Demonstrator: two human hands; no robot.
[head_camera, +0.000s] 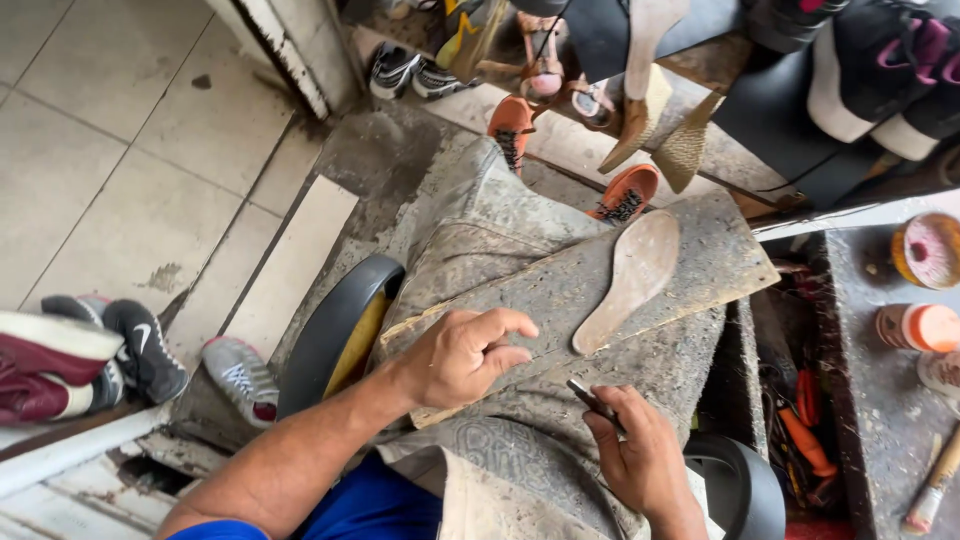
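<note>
Broadly, the worn wooden board (600, 280) lay across the person's lap over a stained cloth apron (480, 230), and on it rested a tan shoe insole (630, 280), already cut to shape, lying flat and untouched by either hand. The left hand (465, 355) pressed down on the board's near edge, fingers loosely curled around nothing. The right hand (640, 450) was closed on a small dark blade (590, 398), apart from the insole, so further work on it looked not yet begun. Tiled floor (120, 150), scattered sneakers (150, 350) and thread spools (925, 250) surrounded the bench
</note>
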